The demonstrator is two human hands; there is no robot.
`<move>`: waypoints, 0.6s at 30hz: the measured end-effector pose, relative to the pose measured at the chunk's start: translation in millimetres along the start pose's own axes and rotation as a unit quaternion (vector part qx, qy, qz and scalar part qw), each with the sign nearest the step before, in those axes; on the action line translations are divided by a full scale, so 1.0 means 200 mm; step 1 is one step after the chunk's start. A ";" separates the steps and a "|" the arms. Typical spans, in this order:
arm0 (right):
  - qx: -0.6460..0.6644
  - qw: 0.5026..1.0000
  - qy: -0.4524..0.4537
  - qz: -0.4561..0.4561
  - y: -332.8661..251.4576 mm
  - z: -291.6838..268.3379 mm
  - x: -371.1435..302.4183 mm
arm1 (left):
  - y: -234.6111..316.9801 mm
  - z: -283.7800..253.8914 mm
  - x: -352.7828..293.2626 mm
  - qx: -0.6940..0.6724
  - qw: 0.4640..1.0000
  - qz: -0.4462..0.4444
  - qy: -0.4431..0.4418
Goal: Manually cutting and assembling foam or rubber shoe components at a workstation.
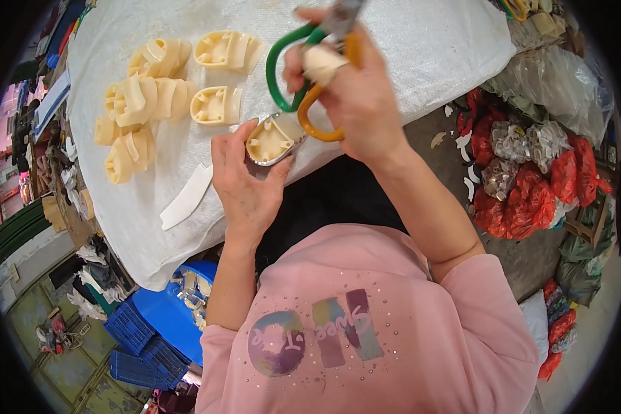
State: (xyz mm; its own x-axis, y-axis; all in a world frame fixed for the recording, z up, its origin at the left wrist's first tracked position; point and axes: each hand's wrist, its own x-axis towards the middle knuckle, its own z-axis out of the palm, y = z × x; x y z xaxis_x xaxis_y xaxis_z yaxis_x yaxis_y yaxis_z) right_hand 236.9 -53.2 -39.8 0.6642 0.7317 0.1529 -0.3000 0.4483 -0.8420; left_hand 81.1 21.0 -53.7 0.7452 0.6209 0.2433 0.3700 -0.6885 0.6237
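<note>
A broad work surface under a white woven-plastic sheet [441, 45] spreads from nine to one o'clock. A scuffed dark-grey floor [521, 259] lies at three, beside a brown wooden frame [585, 231], with a paler grey floor strip [586, 345] at four. At eight stands or lies a worn, patchy green panelled surface [65, 369]; at nine, a dark green bar [17, 229] and pinkish light [8, 131]

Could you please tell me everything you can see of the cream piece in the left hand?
The cream piece looks plastic: a hollow, rounded shell with raised ribs inside and a partly silvery rim. The left hand holds it at its left and near edges, open side facing the camera, by the edge of the white sheet. Whether the scissors touch it is unclear.
</note>
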 end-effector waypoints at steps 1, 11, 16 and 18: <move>0.041 0.998 0.008 -0.046 -0.03 0.01 0.01 | 0.02 0.00 0.01 0.003 1.000 -0.008 -0.003; -0.067 0.997 0.031 0.007 -0.09 -0.06 -0.01 | 0.00 0.00 -0.02 -0.014 0.997 0.051 0.054; -0.293 0.955 0.036 -0.037 -0.28 -0.19 0.05 | -0.02 -0.09 -0.15 -0.080 0.986 0.059 0.135; -0.374 0.926 0.016 -0.040 -0.31 -0.28 0.10 | -0.06 -0.15 -0.23 -0.095 0.981 0.029 0.165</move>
State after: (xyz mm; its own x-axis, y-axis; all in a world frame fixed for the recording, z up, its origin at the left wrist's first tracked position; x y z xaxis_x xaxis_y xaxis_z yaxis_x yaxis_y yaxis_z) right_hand 307.2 -94.1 -13.3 0.6870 0.6908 0.2253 0.3020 0.0105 -0.9533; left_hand 26.6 12.8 -50.7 0.5303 0.6923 0.4894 0.1986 -0.6627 0.7221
